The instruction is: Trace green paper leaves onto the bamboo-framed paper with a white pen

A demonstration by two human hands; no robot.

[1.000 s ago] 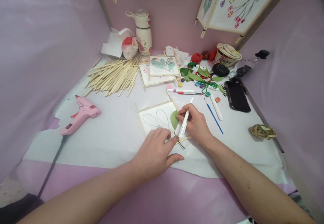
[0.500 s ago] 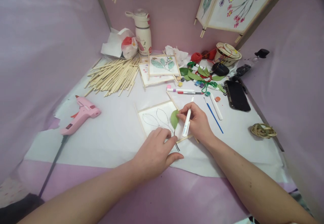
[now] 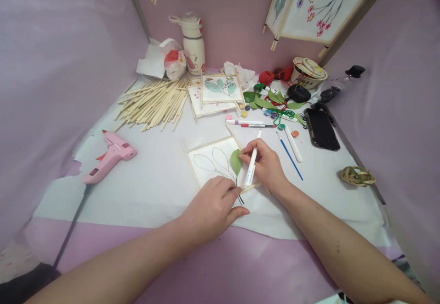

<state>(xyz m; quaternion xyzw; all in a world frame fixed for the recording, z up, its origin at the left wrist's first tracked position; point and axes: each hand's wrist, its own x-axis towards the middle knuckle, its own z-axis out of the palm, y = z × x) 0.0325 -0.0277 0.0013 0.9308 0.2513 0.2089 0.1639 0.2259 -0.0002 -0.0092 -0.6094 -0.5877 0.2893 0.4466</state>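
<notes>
A wooden-framed paper panel (image 3: 200, 168) lies on the white cover, bearing outlines of leaves in thin dark lines. On its right side rests a green leaf (image 3: 235, 161) with a dark stem pointing toward me. My right hand (image 3: 263, 161) grips a white marker (image 3: 251, 166) whose tip points away from me, and its fingertips touch the leaf's right edge. My left hand (image 3: 216, 206) lies over the panel's near edge, fingers by the leaf's stem and thumb spread apart. Its palm side is hidden.
A pink glue gun (image 3: 112, 155) lies left, with a pile of wooden sticks (image 3: 154, 104) behind it. Painted panels (image 3: 222, 89), a bottle (image 3: 194, 45) and loose leaves (image 3: 264, 101) sit at the back. A blue paintbrush (image 3: 289, 156) and phone (image 3: 322, 129) lie right.
The leaf and my right hand with the marker have shifted very slightly left. My left hand stays nearly where it was.
</notes>
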